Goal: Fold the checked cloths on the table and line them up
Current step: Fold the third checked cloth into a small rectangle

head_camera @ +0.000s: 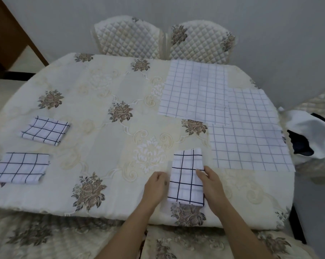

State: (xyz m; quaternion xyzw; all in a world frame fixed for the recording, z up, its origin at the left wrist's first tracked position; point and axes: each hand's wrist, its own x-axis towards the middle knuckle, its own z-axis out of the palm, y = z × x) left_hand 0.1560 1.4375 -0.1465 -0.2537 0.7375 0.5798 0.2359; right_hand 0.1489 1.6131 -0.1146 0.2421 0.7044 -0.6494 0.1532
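A folded white cloth with dark checks (186, 176) lies lengthwise near the table's front edge. My left hand (156, 186) rests against its left side, fingers curled. My right hand (211, 181) presses on its right edge with fingertips on the fabric. Two folded checked cloths lie at the left: one (44, 130) farther back, one (20, 167) nearer the front. Two unfolded checked cloths lie flat at the right: one (195, 90) toward the back, one (251, 139) partly under it, nearer me.
The table carries a cream floral cover (109, 150). Two quilted chairs (128, 37) (200, 42) stand at the far side. A white and dark garment (311, 135) lies over a seat at the right. A brown door frame (14, 34) is at back left.
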